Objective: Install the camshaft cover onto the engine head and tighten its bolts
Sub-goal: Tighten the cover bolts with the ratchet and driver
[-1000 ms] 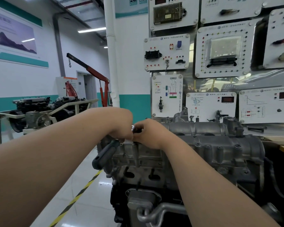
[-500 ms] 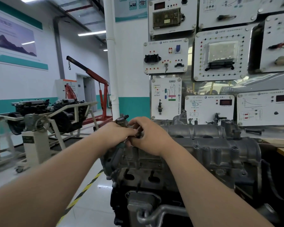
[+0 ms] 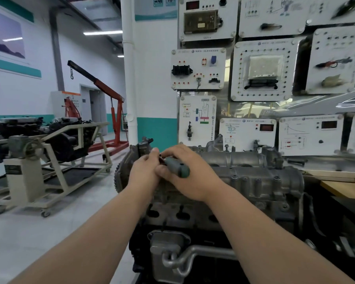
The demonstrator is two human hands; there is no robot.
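Head: tool handle (image 3: 177,168) in right grip (image 3: 194,182)

tool handle (image 3: 177,168) grey-green; camshaft cover (image 3: 244,160) silver-grey; engine crane (image 3: 111,93) red; wall stripe (image 3: 156,130) teal

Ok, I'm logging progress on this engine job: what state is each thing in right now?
Cover: seated on the engine head.
Near bolts: in their holes; tightness cannot be told.
Wrench: held at the cover's left end, tip hidden.
Left hand: pinches the wrench's front.
Right hand: grips the wrench handle.
Crane: arm raised, chain hanging free.
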